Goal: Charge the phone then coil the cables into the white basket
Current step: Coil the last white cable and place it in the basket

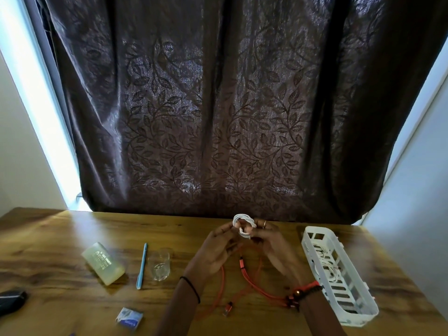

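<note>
Both hands up over the brown wooden table [60, 238] — left hand [213, 248] and right hand [271, 246] each pinch the small coiled white cable [243, 225] betw. fingertips, held above the tabletop. Loose orange-red braided cable [244, 275] lies on the table under them. White slotted plastic basket [339, 275] sits just right of the right hand w/ white cable already inside.

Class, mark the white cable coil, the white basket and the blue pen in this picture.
white cable coil [240, 216], head view, top arc of the loops.
white basket [361, 317], head view, near end wall.
blue pen [142, 266], head view, middle of the barrel.
</note>
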### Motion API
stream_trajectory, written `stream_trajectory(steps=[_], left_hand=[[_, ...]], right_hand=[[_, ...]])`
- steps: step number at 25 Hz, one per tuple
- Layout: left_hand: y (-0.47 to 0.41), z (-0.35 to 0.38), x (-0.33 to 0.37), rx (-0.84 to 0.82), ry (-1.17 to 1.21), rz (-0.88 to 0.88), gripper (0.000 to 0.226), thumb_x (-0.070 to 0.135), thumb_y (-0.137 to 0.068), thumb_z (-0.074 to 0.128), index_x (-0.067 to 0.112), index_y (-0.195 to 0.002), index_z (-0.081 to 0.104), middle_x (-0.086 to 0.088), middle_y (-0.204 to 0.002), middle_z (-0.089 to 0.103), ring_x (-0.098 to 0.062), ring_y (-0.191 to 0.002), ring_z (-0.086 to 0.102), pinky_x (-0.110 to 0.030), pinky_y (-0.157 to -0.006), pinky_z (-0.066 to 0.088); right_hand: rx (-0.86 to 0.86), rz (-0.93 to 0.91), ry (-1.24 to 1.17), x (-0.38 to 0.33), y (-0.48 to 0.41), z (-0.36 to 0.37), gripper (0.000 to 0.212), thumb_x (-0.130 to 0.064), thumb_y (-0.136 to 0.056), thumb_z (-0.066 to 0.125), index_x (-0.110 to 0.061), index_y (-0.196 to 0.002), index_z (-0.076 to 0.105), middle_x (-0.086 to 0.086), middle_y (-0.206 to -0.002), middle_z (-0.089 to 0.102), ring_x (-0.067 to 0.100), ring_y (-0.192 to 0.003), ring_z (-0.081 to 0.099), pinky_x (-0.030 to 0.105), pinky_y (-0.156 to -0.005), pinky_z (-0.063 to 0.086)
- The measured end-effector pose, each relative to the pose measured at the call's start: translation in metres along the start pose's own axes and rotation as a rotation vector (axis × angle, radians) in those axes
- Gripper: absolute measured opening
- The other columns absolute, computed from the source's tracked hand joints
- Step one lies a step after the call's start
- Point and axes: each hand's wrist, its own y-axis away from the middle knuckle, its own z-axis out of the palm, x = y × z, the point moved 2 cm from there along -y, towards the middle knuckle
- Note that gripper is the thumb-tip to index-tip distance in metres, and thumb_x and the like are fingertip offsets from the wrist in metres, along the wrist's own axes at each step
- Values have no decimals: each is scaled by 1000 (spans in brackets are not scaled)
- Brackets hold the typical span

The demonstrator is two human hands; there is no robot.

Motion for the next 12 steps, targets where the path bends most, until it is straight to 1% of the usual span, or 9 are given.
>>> stream_trajectory(steps=[3, 5, 6, 7, 8, 9, 10, 11, 12], left_hand=[[0, 3, -1, -51, 8, 16, 29, 14, -94, 50, -2, -115, 62, -14, -108, 67, -22, -98, 63, -33, -89, 53], [-1, 4, -1, -41, -9, 34, 26, 10, -94, 51, -5, -112, 62, -20, -111, 66, -26, -101, 63, -36, -91, 53], [-2, 4, -2, -12, -19, 42, 24, 8, -93, 52, -5, -108, 64, -21, -109, 66, -25, -98, 65, -35, -87, 55], [-1, 3, -2, 25, -39, 51, 21, 8, -92, 53, -4, -103, 66, -21, -105, 68, -23, -92, 67, -33, -82, 57], [0, 2, -4, 62, -67, 59, 18, 9, -92, 55, -2, -99, 67, -19, -99, 70, -21, -87, 68, -31, -78, 58], [-1, 2, -6, 85, -98, 66, 18, 11, -91, 57, -1, -97, 68, -18, -97, 70, -23, -87, 69, -34, -81, 57], [-2, 3, -9, 100, -118, 66, 19, 12, -90, 59, -2, -98, 68, -20, -99, 70, -27, -93, 68, -39, -88, 55], [-3, 5, -12, 124, -122, 58, 21, 13, -89, 60, -5, -100, 67, -23, -103, 69, -31, -97, 67, -44, -94, 51], [-4, 7, -15, 154, -107, 51, 22, 11, -89, 60, -7, -101, 65, -27, -105, 67, -34, -97, 66, -45, -96, 49]], right_hand=[[-97, 16, -37, -6, 2, 1, 23, -18, -65, 62, -10, -84, 74, 7, -88, 70, 21, -89, 63, 33, -82, 46], [-76, 31, 100, -5, 3, 2, 21, -22, -74, 67, -11, -91, 72, 10, -98, 71, 22, -96, 65, 32, -86, 49], [-14, 32, 241, -6, 3, 1, 18, -22, -80, 67, -12, -95, 70, 10, -103, 71, 18, -94, 66, 25, -84, 50], [78, 25, 413, -9, 3, 0, 16, -24, -84, 66, -14, -97, 67, 7, -103, 71, 9, -86, 65, 15, -76, 50], [179, 7, 576, -10, 4, -1, 20, -27, -83, 67, -15, -99, 63, 2, -100, 69, 0, -78, 60, 10, -65, 47], [268, -11, 668, -13, 5, -1, 28, -33, -81, 70, -17, -101, 59, -1, -95, 67, -3, -73, 55, 9, -59, 43], [336, -27, 700, -13, 7, 0, 36, -38, -77, 73, -18, -101, 54, -4, -90, 64, -4, -71, 53, 10, -57, 40], [379, -41, 700, -14, 9, 0, 42, -42, -73, 75, -19, -100, 52, -6, -84, 61, -4, -69, 51, 11, -56, 38], [400, -44, 696, -13, 10, 1, 44, -43, -72, 75, -19, -99, 50, -10, -80, 58, -5, -67, 50, 10, -55, 37]])
